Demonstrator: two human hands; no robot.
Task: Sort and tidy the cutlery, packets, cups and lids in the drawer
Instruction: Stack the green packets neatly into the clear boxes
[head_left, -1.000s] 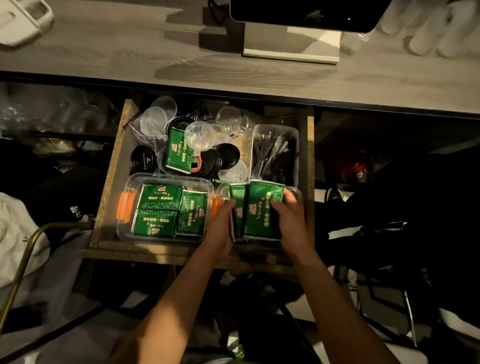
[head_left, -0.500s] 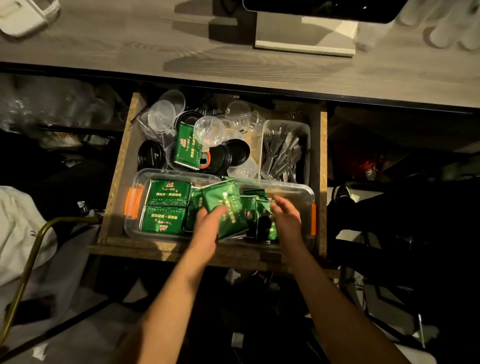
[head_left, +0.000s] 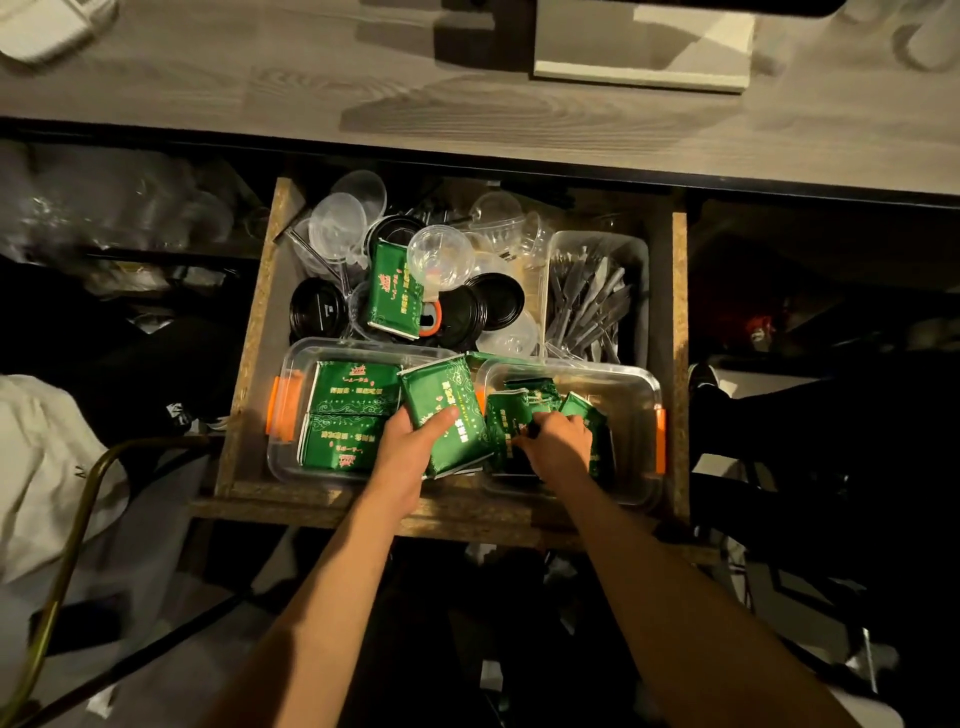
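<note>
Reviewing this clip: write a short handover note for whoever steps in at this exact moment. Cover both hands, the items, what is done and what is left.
Left hand grips a green packet over the gap between the two clear tubs.
Right hand is in the right tub, fingers on loose packets.
Done: two packets lie flat in the left tub; cutlery sits in its tray.
Left: one stray packet on the jumbled cups and lids at the drawer's back; those need sorting.
</note>
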